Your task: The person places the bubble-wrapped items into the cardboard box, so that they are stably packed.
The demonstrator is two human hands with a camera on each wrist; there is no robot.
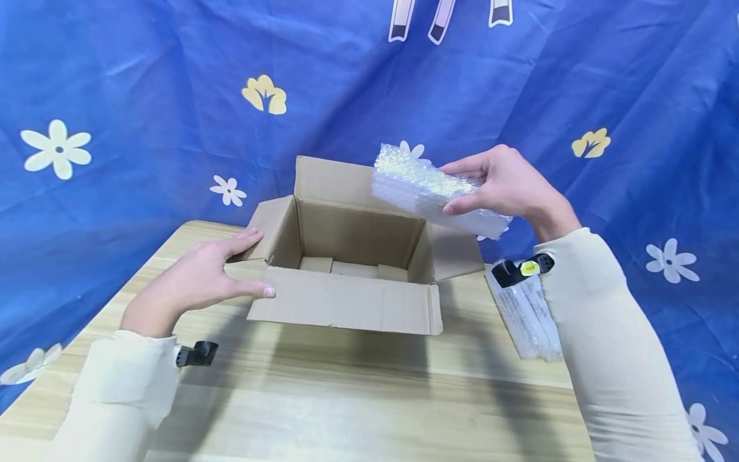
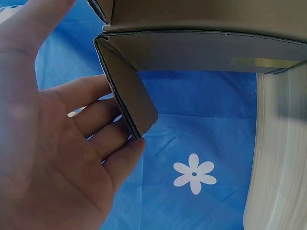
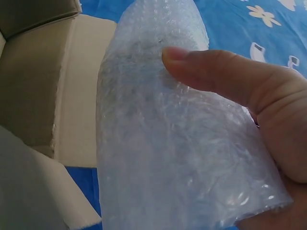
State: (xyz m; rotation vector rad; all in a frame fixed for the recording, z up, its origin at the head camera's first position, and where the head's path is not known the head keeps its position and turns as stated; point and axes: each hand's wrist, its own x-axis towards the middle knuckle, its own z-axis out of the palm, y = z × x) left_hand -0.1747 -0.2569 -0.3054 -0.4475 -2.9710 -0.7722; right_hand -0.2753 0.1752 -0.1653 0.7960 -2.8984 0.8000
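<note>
A cardboard box (image 1: 346,298) stands with its flaps spread outward, showing a bare bottom inside. My left hand (image 1: 199,276) is at its left side, fingers fairly straight against the left flap (image 2: 129,91) and thumb tip by the front flap's corner. Above the box's right rear corner, my right hand (image 1: 510,183) grips a folded piece of bubble wrap (image 1: 427,192). In the right wrist view the thumb lies across the near face of the bubble wrap (image 3: 158,129), and most of the other fingers are hidden behind it.
More bubble wrap (image 1: 522,314) lies flat at the right of the wooden table (image 1: 346,410), partly covered by the right sleeve (image 1: 600,321). Behind the table hangs a blue cloth (image 1: 173,77) printed with flowers.
</note>
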